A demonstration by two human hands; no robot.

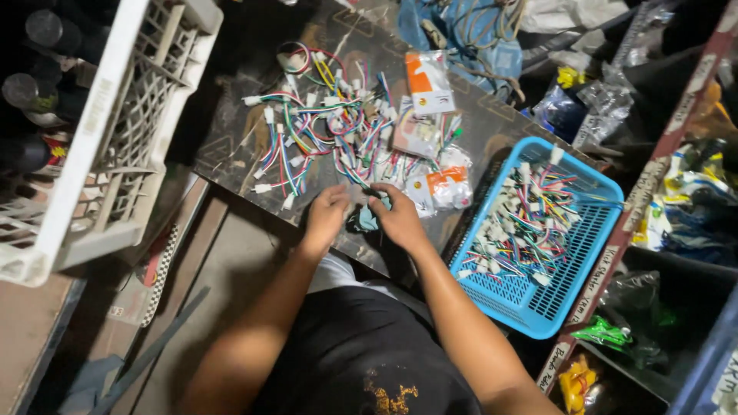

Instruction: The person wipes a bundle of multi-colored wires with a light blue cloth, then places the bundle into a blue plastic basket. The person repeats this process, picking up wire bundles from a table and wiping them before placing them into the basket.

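My left hand [328, 213] and my right hand [397, 217] meet at the near edge of a dark board [231, 123], fingers pinched together on a short wire harness [361, 192] with a white connector. Just beyond my hands lies a tangled pile of coloured wire harnesses [323, 123] with white plugs. Small plastic packets [430, 81] with orange and white labels lie on the board to the right of the pile. A pale blue piece [367, 220] shows under my right hand.
A blue plastic basket [538, 307] at the right holds several finished wire harnesses. A white plastic crate [115, 131] stands at the left. Shelves with bags and packets [692, 207] line the right edge. Blue bag and cables [477, 31] sit at the back.
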